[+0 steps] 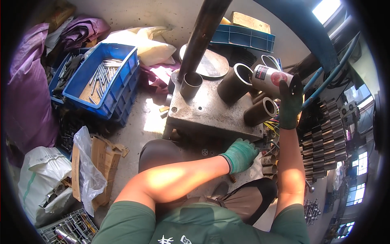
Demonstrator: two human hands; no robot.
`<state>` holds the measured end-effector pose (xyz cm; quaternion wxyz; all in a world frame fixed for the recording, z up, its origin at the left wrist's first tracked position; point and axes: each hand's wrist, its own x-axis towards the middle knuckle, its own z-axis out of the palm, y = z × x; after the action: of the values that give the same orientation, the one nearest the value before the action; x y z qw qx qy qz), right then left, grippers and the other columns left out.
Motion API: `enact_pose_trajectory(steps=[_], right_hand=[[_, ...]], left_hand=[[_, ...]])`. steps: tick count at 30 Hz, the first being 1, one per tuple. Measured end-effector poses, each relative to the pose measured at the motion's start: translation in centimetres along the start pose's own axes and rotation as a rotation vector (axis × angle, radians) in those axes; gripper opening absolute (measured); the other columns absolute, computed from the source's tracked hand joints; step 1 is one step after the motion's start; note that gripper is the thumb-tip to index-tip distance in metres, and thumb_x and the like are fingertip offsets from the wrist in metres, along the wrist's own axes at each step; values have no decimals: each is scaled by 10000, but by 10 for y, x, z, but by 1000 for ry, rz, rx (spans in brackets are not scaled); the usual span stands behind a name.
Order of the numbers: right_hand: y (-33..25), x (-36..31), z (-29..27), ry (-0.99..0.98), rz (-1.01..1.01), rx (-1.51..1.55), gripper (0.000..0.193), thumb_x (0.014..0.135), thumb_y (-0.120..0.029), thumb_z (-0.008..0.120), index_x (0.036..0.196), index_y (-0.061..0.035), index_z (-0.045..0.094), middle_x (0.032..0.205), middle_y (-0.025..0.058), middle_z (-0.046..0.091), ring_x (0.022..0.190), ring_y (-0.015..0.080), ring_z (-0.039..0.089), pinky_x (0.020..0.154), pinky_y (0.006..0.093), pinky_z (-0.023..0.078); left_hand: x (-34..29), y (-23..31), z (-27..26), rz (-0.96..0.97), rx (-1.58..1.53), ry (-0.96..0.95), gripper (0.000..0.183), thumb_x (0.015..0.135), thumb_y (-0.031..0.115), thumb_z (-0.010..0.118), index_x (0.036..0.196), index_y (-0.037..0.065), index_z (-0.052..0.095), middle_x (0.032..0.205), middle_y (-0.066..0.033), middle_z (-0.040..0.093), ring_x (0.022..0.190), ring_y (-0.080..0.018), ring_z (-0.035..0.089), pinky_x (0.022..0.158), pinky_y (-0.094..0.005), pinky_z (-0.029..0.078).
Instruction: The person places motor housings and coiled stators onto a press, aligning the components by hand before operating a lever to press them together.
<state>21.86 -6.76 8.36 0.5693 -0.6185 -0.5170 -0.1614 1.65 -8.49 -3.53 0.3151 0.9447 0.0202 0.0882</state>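
My right hand (291,106), in a dark green glove, is raised at the right of a steel machine plate (199,112). It grips a white can-like cylinder (266,79) with a dark label and a red patch, tilted above the plate's right side. My left hand (241,155), in a lighter green glove, is closed at the plate's front right corner; whatever its curled fingers hold is hidden. On the plate stand a wide dark metal tube (231,87), a smaller tube (258,112) leaning at the right, and a short tube (191,86) beside a dark post (203,36).
Blue crates (118,87) at the left hold metal rods (103,79). Stacked metal tubes (325,142) fill the right side. Blue hoses (331,83) run behind my right hand. Cardboard (103,162) and a white sack (42,171) lie at the lower left.
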Motion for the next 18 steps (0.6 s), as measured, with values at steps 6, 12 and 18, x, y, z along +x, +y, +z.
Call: enact_pose_trajectory(steps=[6, 12, 18], right_hand=[[-10, 61, 48, -233, -328, -476, 717, 908, -438, 855, 1381, 49, 627, 1271, 196, 673, 1222, 298, 662, 1049, 390, 536], [26, 110, 61, -505, 135, -103, 763, 917, -445, 830, 1414, 90, 608, 1352, 230, 692, 1259, 296, 675, 1106, 373, 509], [3, 133, 90, -672, 175, -330, 802, 908, -521, 798, 1410, 79, 622, 1369, 259, 689, 1290, 327, 668, 1132, 377, 494]], left_hand=[[-9, -8, 1, 10, 128, -301, 381, 927, 289, 667, 1246, 88, 724, 1234, -159, 724, 1157, -332, 694, 960, -464, 527], [-5, -4, 3, 39, 157, -324, 369, 926, 252, 643, 1248, 91, 726, 1230, -155, 730, 1153, -332, 702, 949, -465, 527], [-12, -9, 1, 30, 160, -304, 347, 919, 239, 639, 1222, 107, 744, 1215, -162, 739, 1128, -328, 715, 934, -468, 530]])
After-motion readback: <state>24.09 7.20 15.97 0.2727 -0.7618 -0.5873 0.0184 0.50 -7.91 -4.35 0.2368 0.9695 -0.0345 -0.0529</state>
